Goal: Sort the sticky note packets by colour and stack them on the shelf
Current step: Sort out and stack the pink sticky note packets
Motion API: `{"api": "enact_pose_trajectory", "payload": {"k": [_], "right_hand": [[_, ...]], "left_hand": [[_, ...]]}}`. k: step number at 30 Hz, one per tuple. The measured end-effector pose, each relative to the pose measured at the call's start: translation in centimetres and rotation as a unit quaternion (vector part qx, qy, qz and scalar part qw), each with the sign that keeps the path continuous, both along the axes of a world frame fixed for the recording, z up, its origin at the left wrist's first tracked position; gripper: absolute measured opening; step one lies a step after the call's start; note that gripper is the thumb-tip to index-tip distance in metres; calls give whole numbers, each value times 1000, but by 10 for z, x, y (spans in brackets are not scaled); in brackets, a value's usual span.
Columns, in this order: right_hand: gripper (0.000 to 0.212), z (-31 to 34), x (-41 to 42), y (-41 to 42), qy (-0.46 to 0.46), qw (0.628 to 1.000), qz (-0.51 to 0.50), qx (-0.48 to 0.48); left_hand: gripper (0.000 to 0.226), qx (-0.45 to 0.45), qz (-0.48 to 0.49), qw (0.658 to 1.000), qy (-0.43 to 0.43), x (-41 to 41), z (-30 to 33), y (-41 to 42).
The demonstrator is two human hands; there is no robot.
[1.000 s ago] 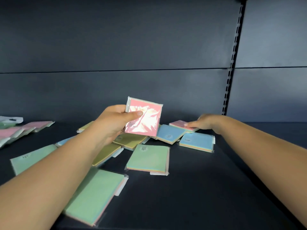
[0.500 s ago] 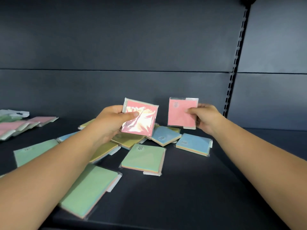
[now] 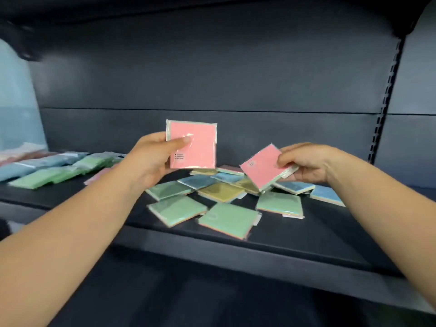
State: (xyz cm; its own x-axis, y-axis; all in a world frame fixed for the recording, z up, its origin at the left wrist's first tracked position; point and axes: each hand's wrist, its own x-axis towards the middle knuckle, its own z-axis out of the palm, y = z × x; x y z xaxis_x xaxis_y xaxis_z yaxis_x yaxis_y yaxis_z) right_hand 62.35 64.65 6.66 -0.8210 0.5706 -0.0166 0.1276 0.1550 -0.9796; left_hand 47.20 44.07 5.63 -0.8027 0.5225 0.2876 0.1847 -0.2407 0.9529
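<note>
My left hand (image 3: 151,159) grips a pink sticky note packet (image 3: 194,145) upright above the dark shelf (image 3: 295,234), thumb across its front. My right hand (image 3: 306,161) pinches a second pink packet (image 3: 262,168) by its right edge, tilted, just above the pile. Under both hands lies a loose heap of packets: green ones (image 3: 228,219) at the front, yellow (image 3: 220,191) and blue (image 3: 326,194) ones behind.
Along the shelf's left end lie blurred rows of sorted packets, green (image 3: 47,177), blue (image 3: 35,162) and pink (image 3: 99,177). A slotted upright (image 3: 387,95) runs down the back panel at the right. A lower shelf (image 3: 188,298) shows below.
The view has pulled back and shifted left. My right hand has tilted its pink packet and lowered it toward the pile. My left hand has turned its packet squarer to the camera.
</note>
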Motion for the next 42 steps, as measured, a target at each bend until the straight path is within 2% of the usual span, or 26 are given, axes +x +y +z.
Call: {"api": "enact_pose_trajectory", "payload": {"k": [4,7,10,13,17,20,23,26,30,33,35,40,42], "right_hand": [[22,1,-18,-57,47,998,-42,0],[23,-3,-40,-115,116,989,-82,-39],[22,-5,-58,-164,178,978,-87,-71],[14,-8,-76,-202,177,980,-76,-55],[7,-13,-106,-232,173,981,-82,-39],[6,-17,-126,-244,170,981,-78,-44],[5,-20,-149,-248,190,976,-80,-66],[15,-22,-174,-239,222,964,-105,-101],[13,-22,-200,-222,229,957,-125,-125],[9,-22,-218,-211,226,957,-129,-124],[8,-22,-229,-205,230,955,-133,-128],[6,-24,-249,-199,216,957,-146,-128],[4,-26,-255,-195,203,957,-161,-128]], "left_hand": [[7,7,45,998,-30,-18,-7,-76],[8,10,51,997,-51,-38,-18,-143],[21,6,57,996,-65,-52,-29,-192],[25,12,63,995,-75,-66,-35,-225],[20,-1,71,995,-76,-89,-39,-251],[10,-16,50,996,-73,-106,-44,-251],[12,-32,31,997,-68,-130,-47,-235],[13,-65,19,996,-61,-163,-47,-206],[5,-208,2,978,-5,-210,-59,-166],[29,-319,21,945,65,-243,-64,-143],[34,-356,19,927,116,-255,-63,-131],[33,-326,16,936,133,-276,-68,-108],[34,-345,18,926,150,-283,-69,-101]]}}
